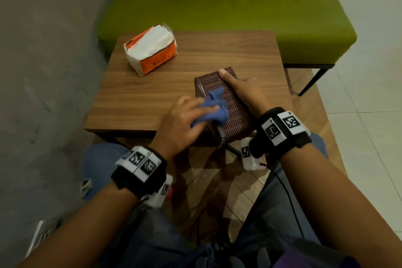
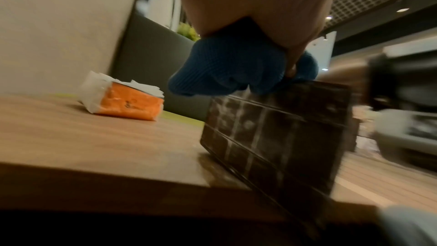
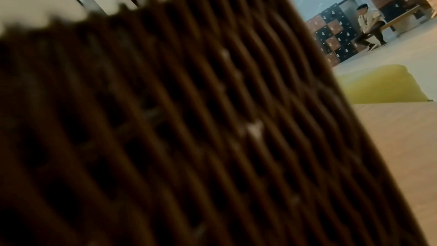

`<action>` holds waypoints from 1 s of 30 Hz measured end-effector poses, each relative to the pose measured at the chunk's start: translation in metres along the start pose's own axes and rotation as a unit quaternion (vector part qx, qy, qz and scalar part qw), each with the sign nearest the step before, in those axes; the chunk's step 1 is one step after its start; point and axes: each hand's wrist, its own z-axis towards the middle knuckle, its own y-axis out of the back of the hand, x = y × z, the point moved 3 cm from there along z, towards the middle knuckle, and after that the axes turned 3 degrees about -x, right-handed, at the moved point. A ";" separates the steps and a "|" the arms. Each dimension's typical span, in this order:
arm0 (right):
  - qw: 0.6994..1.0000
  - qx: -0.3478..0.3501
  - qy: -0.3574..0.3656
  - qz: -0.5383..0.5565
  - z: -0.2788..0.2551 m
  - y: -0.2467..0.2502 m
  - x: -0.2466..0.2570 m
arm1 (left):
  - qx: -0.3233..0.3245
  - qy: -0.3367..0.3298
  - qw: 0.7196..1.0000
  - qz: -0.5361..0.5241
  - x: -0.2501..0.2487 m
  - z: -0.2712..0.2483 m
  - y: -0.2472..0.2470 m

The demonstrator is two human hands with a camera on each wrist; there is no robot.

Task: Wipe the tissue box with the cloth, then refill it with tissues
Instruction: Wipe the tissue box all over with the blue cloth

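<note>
A dark brown woven tissue box (image 1: 235,113) stands on its side at the near right edge of the wooden table (image 1: 152,93), tilted and overhanging the edge. My right hand (image 1: 243,91) grips its right side, thumb laid over the top. My left hand (image 1: 187,122) holds a bunched blue cloth (image 1: 215,109) pressed on the box's upper face. In the left wrist view the blue cloth (image 2: 231,66) sits on the box's top edge above its grid-patterned base (image 2: 276,136). The right wrist view is filled by the box's weave (image 3: 189,119). An opened orange pack of white tissues (image 1: 150,50) lies at the table's far left.
A green upholstered bench (image 1: 239,6) stands behind the table, with a black leg at the right. A grey wall (image 1: 43,50) runs along the left. My knees in jeans sit below the table's near edge. In the right wrist view a person (image 3: 369,25) sits far off on a bench.
</note>
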 end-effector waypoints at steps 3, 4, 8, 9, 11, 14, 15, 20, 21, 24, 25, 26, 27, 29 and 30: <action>1.000 -0.026 -0.004 -0.014 0.008 0.002 -0.002 | -0.044 0.058 0.997 0.005 0.015 0.020 0.006; 0.999 -0.026 -0.009 -0.021 0.009 0.003 -0.002 | -0.038 0.048 0.998 0.001 0.011 0.017 0.003; 0.998 -0.033 -0.027 -0.053 0.015 0.006 -0.005 | 0.008 -0.063 0.998 -0.025 -0.023 -0.025 -0.010; 0.997 -0.040 -0.027 -0.060 0.016 0.005 -0.005 | 0.009 -0.079 0.996 -0.027 -0.025 -0.029 -0.011; 0.995 -0.049 -0.020 -0.080 0.014 0.005 -0.001 | 0.001 -0.076 0.997 -0.032 -0.019 -0.024 -0.011; 0.997 0.011 0.007 -0.076 0.004 0.008 0.002 | -0.016 -0.044 0.998 -0.043 -0.013 -0.013 -0.011; 0.997 0.056 0.027 -0.042 -0.002 0.010 -0.002 | -0.021 -0.028 0.998 -0.055 -0.011 -0.012 -0.012; 0.983 0.089 0.160 0.003 -0.045 0.022 -0.046 | -0.045 0.032 0.991 -0.122 -0.004 -0.010 -0.011; 0.980 0.076 0.183 -0.017 -0.050 0.022 -0.053 | -0.042 0.035 0.991 -0.123 -0.003 -0.010 -0.011; 0.974 0.049 0.218 -0.045 -0.051 0.018 -0.065 | -0.038 0.041 0.990 -0.129 -0.001 -0.009 -0.009; 0.974 0.034 0.220 -0.038 -0.049 0.017 -0.064 | -0.043 0.047 0.989 -0.132 0.000 -0.008 -0.007; 0.974 0.019 0.223 -0.026 -0.049 0.016 -0.061 | -0.051 0.055 0.988 -0.137 0.001 -0.006 -0.004; 0.974 0.005 0.226 -0.011 -0.050 0.014 -0.056 | -0.063 0.062 0.986 -0.143 0.001 -0.003 0.000; 0.973 -0.020 0.228 0.027 -0.050 0.013 -0.039 | -0.086 0.071 0.981 -0.156 0.002 0.003 0.010; 0.973 -0.027 0.225 0.046 -0.050 0.012 -0.030 | -0.097 0.071 0.980 -0.158 0.002 0.007 0.016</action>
